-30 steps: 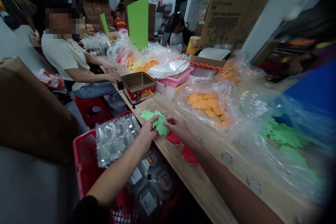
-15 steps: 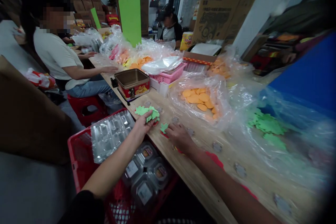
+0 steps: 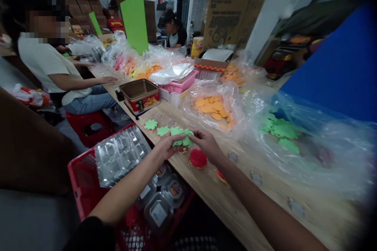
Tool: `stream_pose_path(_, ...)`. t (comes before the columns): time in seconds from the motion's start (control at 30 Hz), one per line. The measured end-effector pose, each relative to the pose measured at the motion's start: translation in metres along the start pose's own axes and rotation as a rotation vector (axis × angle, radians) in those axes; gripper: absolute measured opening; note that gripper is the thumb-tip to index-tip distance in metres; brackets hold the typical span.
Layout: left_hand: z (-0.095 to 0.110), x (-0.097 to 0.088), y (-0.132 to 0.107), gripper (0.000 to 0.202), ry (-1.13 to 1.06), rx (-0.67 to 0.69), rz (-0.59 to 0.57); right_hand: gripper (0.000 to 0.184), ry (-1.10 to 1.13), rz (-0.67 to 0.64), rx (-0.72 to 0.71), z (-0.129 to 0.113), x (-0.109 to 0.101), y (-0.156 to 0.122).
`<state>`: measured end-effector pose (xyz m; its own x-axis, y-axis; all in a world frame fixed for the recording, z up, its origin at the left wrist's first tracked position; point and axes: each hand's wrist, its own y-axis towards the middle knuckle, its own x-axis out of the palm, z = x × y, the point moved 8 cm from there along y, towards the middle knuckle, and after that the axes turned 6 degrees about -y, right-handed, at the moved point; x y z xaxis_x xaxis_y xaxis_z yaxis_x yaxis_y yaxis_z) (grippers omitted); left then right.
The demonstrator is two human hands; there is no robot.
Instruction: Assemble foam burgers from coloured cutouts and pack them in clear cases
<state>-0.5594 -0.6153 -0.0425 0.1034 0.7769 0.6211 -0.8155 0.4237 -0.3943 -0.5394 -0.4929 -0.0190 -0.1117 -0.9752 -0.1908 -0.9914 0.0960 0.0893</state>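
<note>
Basically, a small stack of thin light-green scalloped pieces (image 3: 187, 141) is btwn both hands, over the pale wooden table (image 3: 212, 182). L hand (image 3: 167, 146) clamps its L side, thumb on top; R hand (image 3: 206, 145) has fingertips pinched at its R edge, approx. level w/ the L. Nearest R: a round red scalloped-edge piece (image 3: 198, 159), no long axis, flat on table, just nearside of R fingers.
</note>
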Motion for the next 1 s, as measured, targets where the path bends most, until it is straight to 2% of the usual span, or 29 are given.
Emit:
stream_pose_path(0.1, -0.006, -0.002, 0.0, 0.031, 0.007, -0.004, 0.008, 0.028, 0.077, 0.09, 0.05, 0.007, -0.021, -0.012)
stream_pose_path(0.17, -0.005, -0.009, 0.0, 0.028, -0.023, -0.011, 0.041, 0.027, 0.072, 0.082, 0.082, 0.012, -0.029, -0.022)
stream_pose_path(0.27, -0.001, -0.018, -0.001, 0.018, -0.051, -0.035, 0.054, 0.025, 0.065, 0.009, 0.13, 0.019, -0.03, -0.033)
stream_pose_path(0.37, 0.003, -0.017, -0.005, 0.01, -0.072, -0.06, 0.013, 0.023, 0.016, -0.024, 0.147, 0.024, -0.026, -0.04)
stream_pose_path(0.53, 0.001, -0.003, -0.012, 0.02, -0.106, -0.118, -0.125, 0.015, -0.568, 0.053, 0.101, 0.024, -0.031, -0.046)
stream_pose_path(0.63, -0.005, 0.002, -0.014, 0.018, -0.091, -0.115, -0.183, 0.016, -0.752, 0.123, 0.035, 0.019, -0.037, -0.048)
stream_pose_path(0.73, -0.015, 0.014, -0.017, 0.018, -0.058, -0.114, -0.277, 0.024, -0.66, 0.231, -0.03, 0.01, -0.046, -0.048)
stream_pose_path(0.87, -0.034, 0.035, -0.02, 0.021, -0.005, -0.174, -0.338, 0.034, -0.433, 0.174, -0.099, -0.002, -0.049, -0.048)
stream_pose_path(1.0, -0.053, 0.055, -0.02, 0.024, 0.043, -0.222, -0.316, 0.022, -0.45, 0.206, -0.226, -0.022, -0.063, -0.06)
